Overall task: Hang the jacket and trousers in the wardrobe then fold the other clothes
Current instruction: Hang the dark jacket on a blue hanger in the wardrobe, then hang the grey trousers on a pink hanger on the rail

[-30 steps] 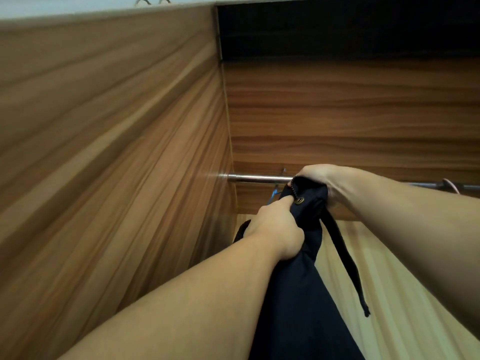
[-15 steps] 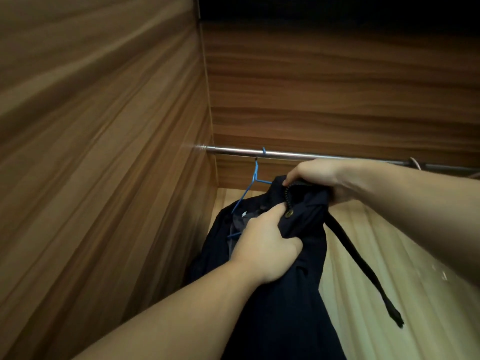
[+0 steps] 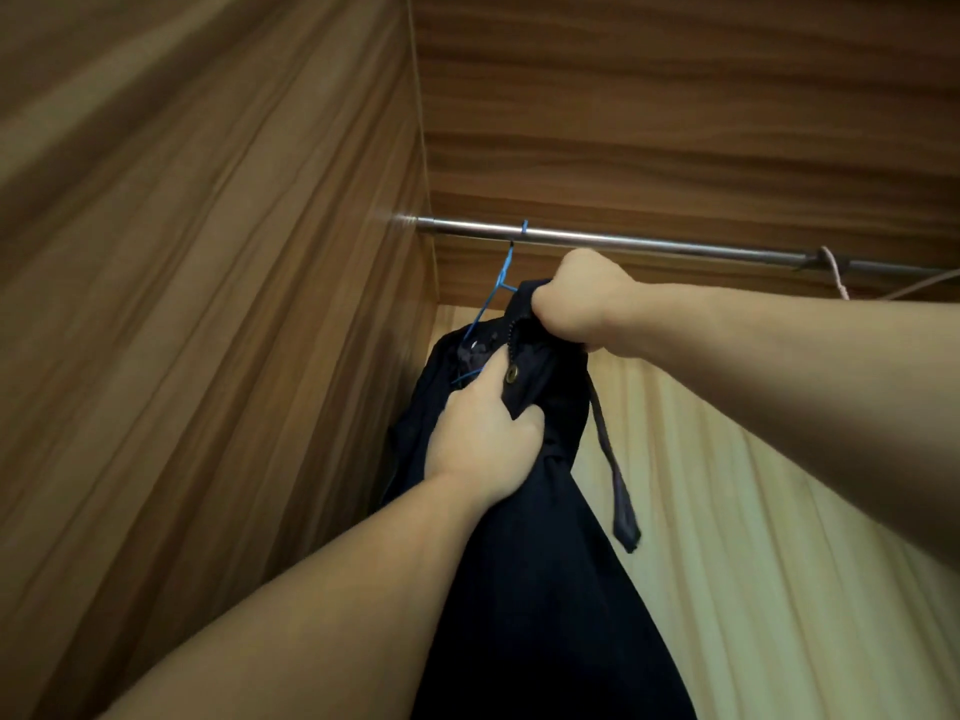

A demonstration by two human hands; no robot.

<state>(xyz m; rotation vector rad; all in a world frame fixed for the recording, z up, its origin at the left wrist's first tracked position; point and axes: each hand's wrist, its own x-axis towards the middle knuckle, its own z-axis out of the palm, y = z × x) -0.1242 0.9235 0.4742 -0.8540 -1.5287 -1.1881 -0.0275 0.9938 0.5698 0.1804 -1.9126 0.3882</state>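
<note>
A dark navy garment (image 3: 540, 589) with a brass snap and a dangling strap hangs down in front of me inside the wardrobe. My left hand (image 3: 483, 439) grips its cloth just under the snap. My right hand (image 3: 582, 298) clutches its top edge just below the metal rail (image 3: 649, 245). A blue hanger (image 3: 501, 280) is hooked over the rail at the left and carries dark cloth behind my hands; whether this is the same garment I cannot tell.
The wardrobe's brown side wall (image 3: 208, 304) stands close on the left, and its pale back panel (image 3: 753, 511) fills the lower right. A pink hanger hook (image 3: 834, 270) sits on the rail at the far right.
My view has tilted down and both hands have dropped a little below the rail with the garment. The blue hanger and the dark cloth on it have come into sight.
</note>
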